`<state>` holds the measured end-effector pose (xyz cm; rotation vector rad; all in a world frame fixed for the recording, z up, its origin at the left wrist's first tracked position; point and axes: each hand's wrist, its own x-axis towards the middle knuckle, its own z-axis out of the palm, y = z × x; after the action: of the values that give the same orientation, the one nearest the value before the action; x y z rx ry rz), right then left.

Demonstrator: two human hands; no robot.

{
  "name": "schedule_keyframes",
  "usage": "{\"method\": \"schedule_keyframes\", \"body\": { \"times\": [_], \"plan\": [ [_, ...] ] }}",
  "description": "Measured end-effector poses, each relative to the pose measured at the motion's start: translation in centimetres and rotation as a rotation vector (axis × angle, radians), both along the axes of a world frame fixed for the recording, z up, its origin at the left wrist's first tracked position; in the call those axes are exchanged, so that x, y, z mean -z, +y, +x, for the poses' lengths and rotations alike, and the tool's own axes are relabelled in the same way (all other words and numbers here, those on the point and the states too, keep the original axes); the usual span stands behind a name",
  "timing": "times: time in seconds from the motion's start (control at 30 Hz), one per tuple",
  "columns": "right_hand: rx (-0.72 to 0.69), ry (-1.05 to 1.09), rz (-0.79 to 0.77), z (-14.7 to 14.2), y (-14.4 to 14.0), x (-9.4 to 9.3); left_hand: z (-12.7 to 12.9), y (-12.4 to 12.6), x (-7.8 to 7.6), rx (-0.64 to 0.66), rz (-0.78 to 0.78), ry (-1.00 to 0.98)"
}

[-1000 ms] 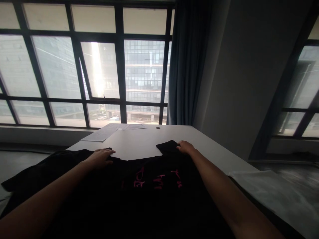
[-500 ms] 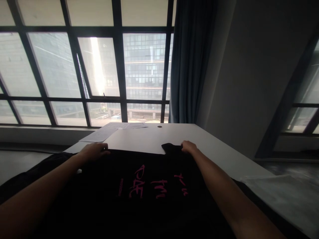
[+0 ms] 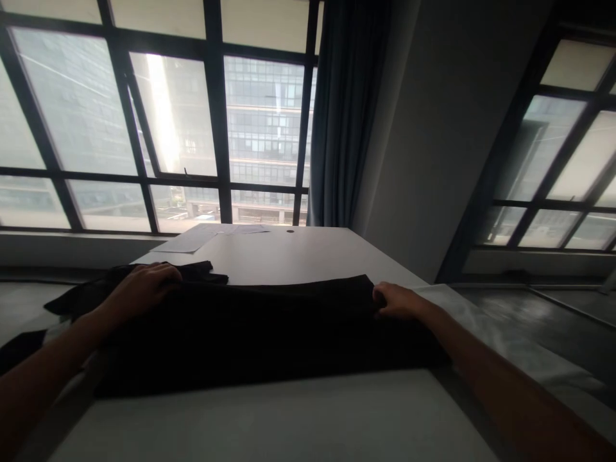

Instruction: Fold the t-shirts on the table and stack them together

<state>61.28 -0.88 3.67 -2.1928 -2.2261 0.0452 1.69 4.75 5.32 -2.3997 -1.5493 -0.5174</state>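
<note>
Both hands pinch the far corners of the black shirt [image 3: 269,327], left hand [image 3: 142,289] and right hand [image 3: 397,301] with fingers clenched on cloth, folded once across the white table [image 3: 289,256], looks roughly halfway, sleeves still loose.

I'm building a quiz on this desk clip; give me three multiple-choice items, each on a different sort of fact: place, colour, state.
1. Where do the papers lie?
A. at the table's far end, near the window
B. on the garment
C. under the right hand

2. What colour is the garment?
A. white
B. black
C. red

3. How does the garment lie?
A. hanging from the curtain
B. rolled into a ball
C. laid across the table, a hand at each end

Answers: 1 A, the sheets sit by the window edge. 2 B, the cloth is dark throughout. 3 C, the left hand and right hand rest on its two ends.
</note>
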Motion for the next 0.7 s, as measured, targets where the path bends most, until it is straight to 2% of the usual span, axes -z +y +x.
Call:
{"method": "schedule_keyframes", "body": {
  "times": [0.1,0.27,0.43,0.5,0.57,0.7],
  "plan": [
    [-0.062,0.056,0.066,-0.6,-3.2,1.5,0.2,-2.4,2.1,-0.040,-0.062,0.045],
    [-0.280,0.171,0.180,-2.9,-4.6,2.3,0.7,-4.3,3.6,-0.033,-0.028,0.005],
    [-0.152,0.419,0.487,-2.4,-5.0,1.0,0.2,-5.1,3.2,-0.088,0.092,-0.080],
    [-0.129,0.493,0.554,-1.8,-5.4,0.5,-0.2,-5.1,2.9,-0.113,0.131,-0.117],
    [-0.145,0.516,0.446,-1.3,-6.1,0.2,-0.6,-4.9,2.8,-0.116,0.112,-0.133],
    [-0.230,0.482,-0.103,-0.7,-7.4,0.1,-2.1,-4.4,3.6,-0.017,-0.144,-0.145]
  ]
}}
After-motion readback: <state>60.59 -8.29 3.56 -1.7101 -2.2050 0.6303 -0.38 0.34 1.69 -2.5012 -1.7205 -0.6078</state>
